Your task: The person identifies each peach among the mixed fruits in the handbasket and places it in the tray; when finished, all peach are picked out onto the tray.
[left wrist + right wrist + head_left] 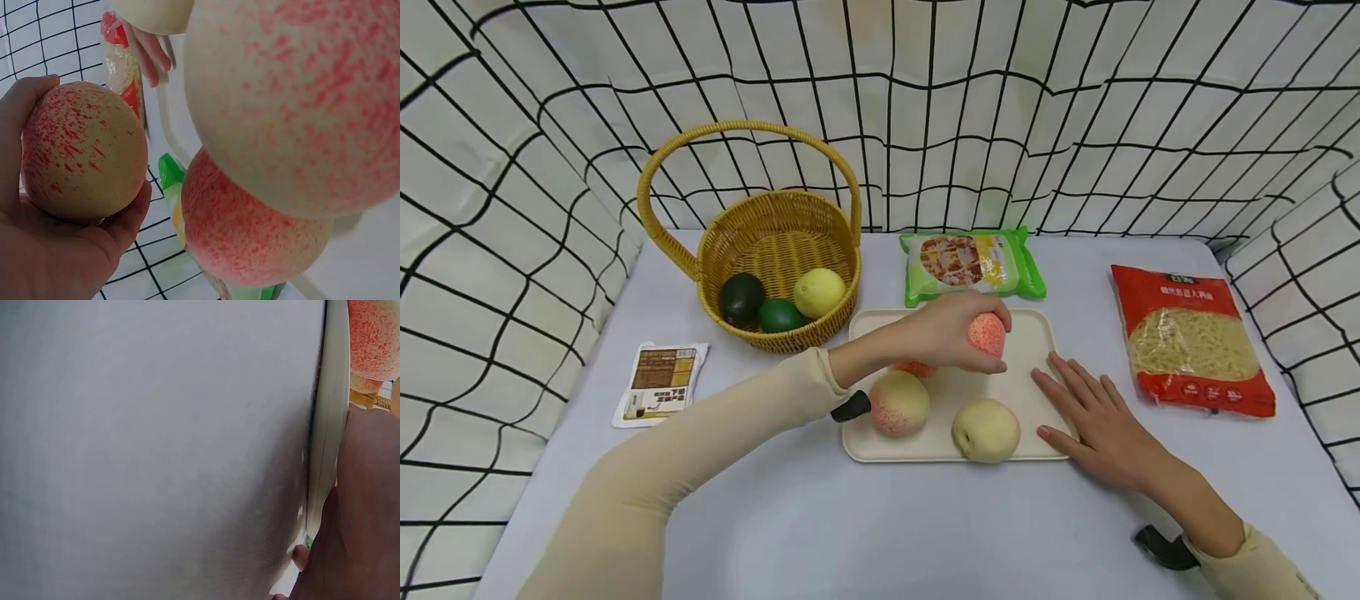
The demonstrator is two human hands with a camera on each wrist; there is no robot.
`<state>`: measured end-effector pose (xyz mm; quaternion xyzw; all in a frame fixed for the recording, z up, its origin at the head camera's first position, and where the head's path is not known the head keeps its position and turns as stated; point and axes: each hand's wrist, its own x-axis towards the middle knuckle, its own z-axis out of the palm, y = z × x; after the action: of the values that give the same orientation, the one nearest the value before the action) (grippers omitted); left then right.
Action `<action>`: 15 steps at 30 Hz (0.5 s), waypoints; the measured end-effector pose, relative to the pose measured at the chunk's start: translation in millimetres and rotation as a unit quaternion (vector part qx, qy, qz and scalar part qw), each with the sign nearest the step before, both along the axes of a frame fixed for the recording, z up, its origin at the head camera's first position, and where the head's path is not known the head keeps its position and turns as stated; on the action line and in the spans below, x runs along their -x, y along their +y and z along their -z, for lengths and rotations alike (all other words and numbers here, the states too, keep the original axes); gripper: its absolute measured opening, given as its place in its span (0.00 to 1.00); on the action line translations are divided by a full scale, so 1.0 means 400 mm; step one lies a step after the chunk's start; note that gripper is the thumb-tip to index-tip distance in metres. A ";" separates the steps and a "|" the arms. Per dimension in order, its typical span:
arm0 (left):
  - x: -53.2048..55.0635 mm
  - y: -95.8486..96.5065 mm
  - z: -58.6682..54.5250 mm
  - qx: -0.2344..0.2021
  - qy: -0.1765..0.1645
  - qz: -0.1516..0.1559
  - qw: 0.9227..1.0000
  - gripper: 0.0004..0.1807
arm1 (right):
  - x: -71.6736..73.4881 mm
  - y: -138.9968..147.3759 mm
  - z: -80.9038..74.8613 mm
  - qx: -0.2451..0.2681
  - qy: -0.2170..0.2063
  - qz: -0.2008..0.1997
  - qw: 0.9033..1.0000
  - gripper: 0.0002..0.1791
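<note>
My left hand (946,332) grips a red-speckled peach (987,335) above the back of a cream tray (942,408). In the left wrist view, thumb and fingers wrap this peach (87,150) from both sides. Below the forearm, a second speckled peach (898,404) sits on the tray, with a redder peach (917,367) partly hidden behind it. A pale yellow peach (987,431) lies at the tray's front. My right hand (1097,421) rests with fingers spread across the tray's right edge; the right wrist view shows it against the rim (329,419).
Back left, a wicker basket (775,221) with a tall handle holds a dark avocado (742,298), a green fruit (780,316) and a lemon (819,292). A green packet (970,265) lies behind the tray, a red pasta bag (1195,342) right, a white-brown pouch (661,383) left. Black netting surrounds the table.
</note>
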<state>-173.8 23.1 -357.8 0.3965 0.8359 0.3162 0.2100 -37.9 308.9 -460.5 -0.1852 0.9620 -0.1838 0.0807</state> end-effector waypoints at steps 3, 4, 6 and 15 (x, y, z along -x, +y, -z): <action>0.002 0.009 0.009 0.011 -0.006 0.003 1.000 0.25 | 0.000 0.000 0.002 0.000 0.004 0.000 1.000 0.45; 0.004 0.012 0.013 0.014 -0.005 0.006 1.000 0.26 | 0.001 0.000 0.002 0.000 0.001 0.000 1.000 0.45; 0.006 0.019 0.020 0.018 -0.006 0.014 1.000 0.27 | 0.001 0.000 0.002 0.000 -0.002 0.001 1.000 0.45; 0.002 0.043 0.041 0.060 -0.018 0.027 0.998 0.28 | 0.004 0.002 0.000 -0.003 -0.018 0.006 1.000 0.46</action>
<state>-174.6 40.2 -374.2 0.4001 0.8383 0.2668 0.2571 -39.4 309.8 -460.7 -0.1763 0.9620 -0.1846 0.0973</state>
